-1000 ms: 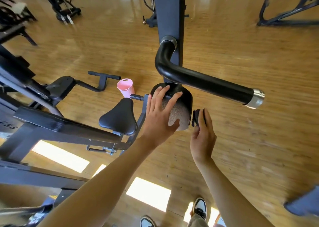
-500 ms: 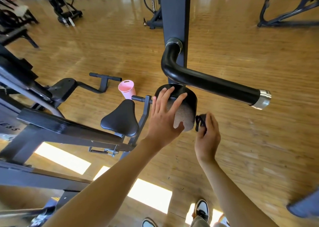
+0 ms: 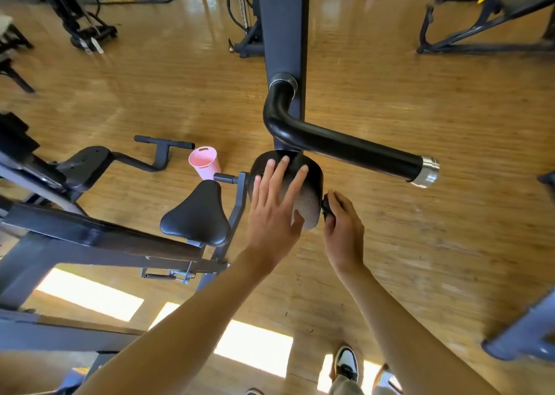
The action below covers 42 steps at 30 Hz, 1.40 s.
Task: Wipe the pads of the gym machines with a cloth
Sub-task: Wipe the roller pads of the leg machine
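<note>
A rounded black pad [image 3: 313, 171] sits on the machine below a thick black handle bar [image 3: 345, 148]. My left hand [image 3: 273, 211] lies flat on the pad with its fingers spread. Under and beside it shows a grey speckled patch [image 3: 304, 207] that looks like a cloth. My right hand [image 3: 342, 226] is at the pad's right side, its fingers curled round a small black knob [image 3: 326, 207]. To the left stands a black saddle-shaped seat pad [image 3: 195, 217], untouched.
A pink bucket [image 3: 204, 162] stands on the wooden floor behind the seat. The machine's grey upright post [image 3: 282, 28] rises behind the pad, and its frame [image 3: 90, 244] fills the left. Other machines stand at the far left and far right. My shoes [image 3: 345, 361] are at the bottom.
My right hand's fingers have curled round the knob, having lain straighter on it a second ago. My left hand stays flat on the pad, with the fingers reaching slightly further up.
</note>
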{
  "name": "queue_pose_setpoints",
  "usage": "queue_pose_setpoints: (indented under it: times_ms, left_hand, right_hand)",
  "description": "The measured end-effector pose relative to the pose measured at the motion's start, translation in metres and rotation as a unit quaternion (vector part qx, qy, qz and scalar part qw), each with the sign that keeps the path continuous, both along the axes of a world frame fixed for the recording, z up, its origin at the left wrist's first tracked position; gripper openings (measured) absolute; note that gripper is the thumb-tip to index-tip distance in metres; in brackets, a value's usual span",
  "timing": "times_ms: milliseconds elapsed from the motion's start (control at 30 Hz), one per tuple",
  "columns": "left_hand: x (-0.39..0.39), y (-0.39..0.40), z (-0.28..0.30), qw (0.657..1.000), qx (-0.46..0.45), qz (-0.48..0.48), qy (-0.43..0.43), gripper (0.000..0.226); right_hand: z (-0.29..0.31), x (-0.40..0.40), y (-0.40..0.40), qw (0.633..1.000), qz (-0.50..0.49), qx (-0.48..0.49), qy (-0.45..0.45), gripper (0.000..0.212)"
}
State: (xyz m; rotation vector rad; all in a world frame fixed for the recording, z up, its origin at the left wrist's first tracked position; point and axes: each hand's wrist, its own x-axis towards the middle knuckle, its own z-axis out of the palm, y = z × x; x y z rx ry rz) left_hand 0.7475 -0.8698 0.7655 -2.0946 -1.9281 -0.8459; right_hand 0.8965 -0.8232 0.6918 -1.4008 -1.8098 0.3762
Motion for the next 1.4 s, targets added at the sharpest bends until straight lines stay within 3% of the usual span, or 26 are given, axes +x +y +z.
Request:
queue_pose_setpoints:
  times_ms: [167,367,567,767,1033,1200,1400]
  left_hand:
    - [0.036,-0.013,-0.024,0.993,-0.029,-0.100,0.057,0.066]
    - [0.093,0.005,-0.034,0.973,-0.194,-0.055,0.107,0.057]
    - [0.162,0.046,-0.047,0.976,-0.165,-0.111,0.091,0.045]
    - [0.261,0.137,-0.066,0.946,-0.307,-0.084,0.055,0.058]
    - [0.391,0.231,-0.119,0.875,-0.481,0.043,-0.013,0.057]
    - [0.412,0.291,-0.142,0.864,-0.500,0.048,0.020,0.060]
    - [0.381,0.387,-0.154,0.865,-0.499,0.039,0.033,0.057]
  right_hand:
    - [0.011,0.033,0.014,0.998,-0.001,-0.012,-0.063,0.056]
    - [0.007,0.114,0.022,0.978,-0.038,-0.092,-0.186,0.049]
    - [0.001,0.199,0.042,0.967,-0.034,-0.138,-0.210,0.036]
    - [-0.004,0.283,0.100,0.959,-0.006,-0.152,-0.240,0.031]
    - [-0.012,0.378,0.187,0.932,-0.030,-0.236,-0.274,0.031]
    - [-0.020,0.399,0.243,0.926,-0.039,-0.250,-0.279,0.021]
    - [-0.025,0.385,0.340,0.927,-0.009,-0.250,-0.279,0.020]
